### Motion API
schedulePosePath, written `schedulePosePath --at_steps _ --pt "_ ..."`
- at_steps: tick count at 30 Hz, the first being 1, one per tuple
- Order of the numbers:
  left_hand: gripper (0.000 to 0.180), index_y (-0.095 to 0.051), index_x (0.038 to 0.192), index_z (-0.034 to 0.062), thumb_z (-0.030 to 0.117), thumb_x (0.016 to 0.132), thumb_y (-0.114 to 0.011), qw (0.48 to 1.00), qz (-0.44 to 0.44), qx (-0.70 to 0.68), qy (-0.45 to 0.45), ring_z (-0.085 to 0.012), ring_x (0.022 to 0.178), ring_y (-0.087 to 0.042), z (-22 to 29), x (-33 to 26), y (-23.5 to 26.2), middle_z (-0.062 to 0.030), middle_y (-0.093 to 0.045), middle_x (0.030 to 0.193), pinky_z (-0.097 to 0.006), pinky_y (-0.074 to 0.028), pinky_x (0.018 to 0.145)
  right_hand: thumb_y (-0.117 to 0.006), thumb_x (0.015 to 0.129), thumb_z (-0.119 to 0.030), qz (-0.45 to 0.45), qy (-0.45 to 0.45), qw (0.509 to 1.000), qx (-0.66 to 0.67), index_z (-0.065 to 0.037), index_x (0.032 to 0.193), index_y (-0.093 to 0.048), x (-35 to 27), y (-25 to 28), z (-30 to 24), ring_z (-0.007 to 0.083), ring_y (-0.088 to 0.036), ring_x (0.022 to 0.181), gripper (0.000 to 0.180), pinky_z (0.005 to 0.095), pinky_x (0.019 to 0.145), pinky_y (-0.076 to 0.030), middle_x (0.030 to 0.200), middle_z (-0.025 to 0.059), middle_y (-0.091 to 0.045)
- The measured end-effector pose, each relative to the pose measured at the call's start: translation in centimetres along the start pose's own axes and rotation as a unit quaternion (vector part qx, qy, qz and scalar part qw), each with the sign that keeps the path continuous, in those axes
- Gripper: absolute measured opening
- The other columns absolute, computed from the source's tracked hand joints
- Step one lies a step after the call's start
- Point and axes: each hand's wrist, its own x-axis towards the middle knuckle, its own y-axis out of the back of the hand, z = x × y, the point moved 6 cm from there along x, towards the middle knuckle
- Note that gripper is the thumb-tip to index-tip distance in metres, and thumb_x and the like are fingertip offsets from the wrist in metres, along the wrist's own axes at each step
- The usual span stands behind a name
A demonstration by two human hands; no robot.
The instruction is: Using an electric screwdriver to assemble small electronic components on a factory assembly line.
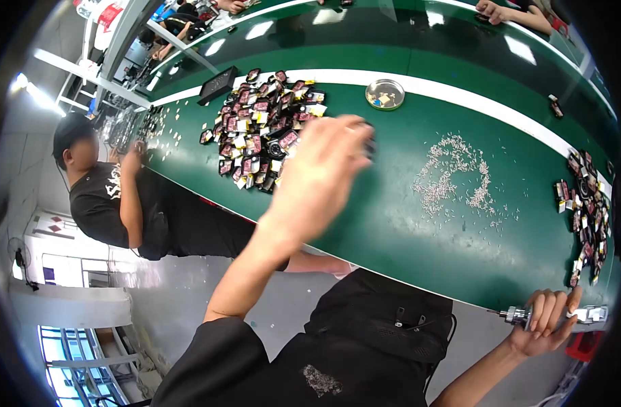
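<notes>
My left hand [321, 163] is raised over the bench beside a large heap of small black assemblies [259, 132] with reddish parts and white and yellow tags. Motion blurs this hand. A small black part [370, 141] shows at its fingertips, gripped by thumb and fingers. At the lower right, my right hand [544, 315] is wrapped round a powered screwdriver [517, 316] with a metal nose and a pale body. The nose points left, near the bench's front edge. Between my hands, many tiny screws [453, 180] lie scattered on the green top.
A round metal dish [384, 94] with small bits stands at the back. More assemblies [585, 210] lie in a row at the right. A black tray [217, 85] is at the far left. A co-worker [103, 183] sits at the left; other people's hands [494, 11] show across the bench.
</notes>
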Motion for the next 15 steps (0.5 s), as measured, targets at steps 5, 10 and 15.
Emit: schedulePosePath --at_steps 5,10,15 --pt "0.028 -0.057 0.111 -0.0005 0.011 0.085 -0.059 0.943 0.007 0.310 0.119 -0.0338 0.108 -0.051 -13.3 -2.2 3.3 -0.0150 -0.058 0.114 -0.041 -0.041 0.093 -0.049 0.094 -0.017 0.028 -0.044 0.998 0.030 -0.007 0.090 -0.040 -0.7 1.5 3.8 0.0063 -0.031 0.037 0.014 0.0214 0.041 -0.032 0.048 -0.0031 -0.033" --pt "0.024 -0.060 0.105 0.0018 0.007 0.081 -0.062 0.985 -0.013 0.167 0.038 -0.0337 0.108 -0.050 -7.8 0.2 -1.9 -0.0141 -0.055 0.115 -0.041 -0.042 0.092 -0.045 0.096 -0.019 0.060 -0.060 0.995 0.054 -0.006 0.092 -0.043 -0.7 2.1 5.2 0.0076 -0.033 0.037 0.014 0.0244 0.043 -0.033 0.049 -0.0019 -0.034" --pt "0.019 -0.062 0.096 0.0009 0.002 0.077 -0.065 0.997 -0.071 -0.004 -0.031 -0.0272 0.092 -0.057 -1.5 3.0 -8.7 -0.0099 -0.058 0.098 -0.035 -0.048 0.077 -0.043 0.096 -0.019 0.086 -0.081 0.990 0.071 -0.008 0.091 -0.043 -1.1 2.3 5.3 0.0078 -0.034 0.038 0.012 0.0254 0.046 -0.035 0.050 -0.0023 -0.035"
